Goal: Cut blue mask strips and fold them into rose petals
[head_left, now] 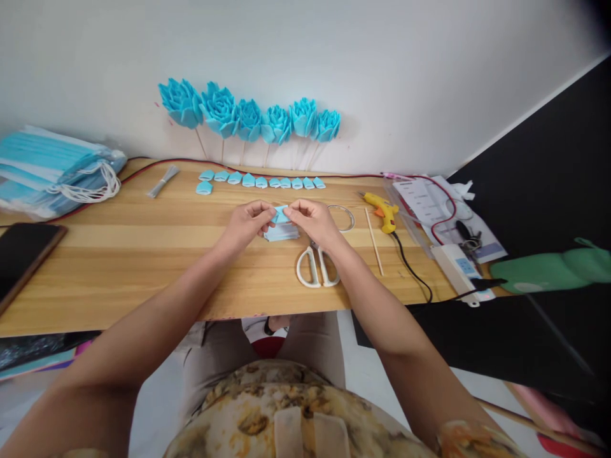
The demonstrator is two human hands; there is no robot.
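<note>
Both hands meet over the middle of the wooden table (119,254). My left hand (248,221) and my right hand (312,219) pinch a small light-blue fabric piece (280,215) between their fingertips, just above a little stack of the same blue pieces (281,232). White-handled scissors (316,267) lie under my right wrist. A row of folded blue petals (260,180) lies further back. Several finished blue fabric roses (248,117) on sticks lean against the wall.
A pile of blue face masks (52,172) sits at the far left, a dark phone (23,254) below it. At right lie a yellow glue gun (382,210), a thin wooden stick (375,242), a wire ring (344,217), a power strip (461,270) and papers (429,200). A wire bundle (162,181) lies back left.
</note>
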